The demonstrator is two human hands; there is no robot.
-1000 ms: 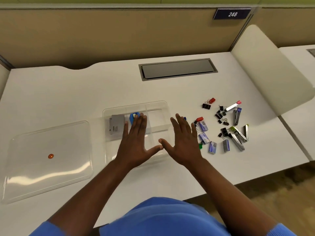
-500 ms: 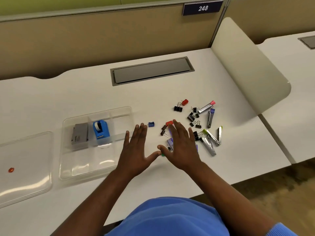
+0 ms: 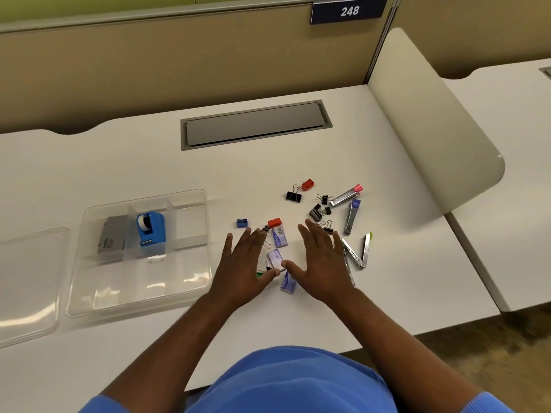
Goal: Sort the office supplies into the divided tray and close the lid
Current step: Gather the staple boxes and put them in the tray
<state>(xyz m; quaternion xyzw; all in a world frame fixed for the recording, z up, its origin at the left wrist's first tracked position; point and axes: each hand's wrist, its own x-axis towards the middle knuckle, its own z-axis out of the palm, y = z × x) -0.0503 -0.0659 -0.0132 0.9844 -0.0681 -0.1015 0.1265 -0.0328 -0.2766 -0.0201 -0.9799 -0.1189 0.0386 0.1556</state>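
Note:
A clear divided tray (image 3: 190,296) sits at the left with a grey staple box (image 3: 111,235) and a blue tape dispenser (image 3: 151,229) in its back compartments. Its clear lid (image 3: 26,293) lies flat further left. Loose supplies lie to the right: small purple staple boxes (image 3: 279,236), black binder clips (image 3: 293,195), a red sharpener (image 3: 307,184), a blue sharpener (image 3: 242,223), and metal staple removers (image 3: 351,214). My left hand (image 3: 241,268) and my right hand (image 3: 323,262) hover flat, fingers spread, over the near part of the pile, holding nothing.
A grey cable hatch (image 3: 256,125) is set into the white desk at the back. A beige partition wall runs behind, and a curved beige divider (image 3: 432,120) bounds the desk on the right. The desk's front edge lies just below my forearms.
Both hands have shifted from above the tray rightward to the pile of loose supplies. The view has swung right, so the tray and lid now sit further left.

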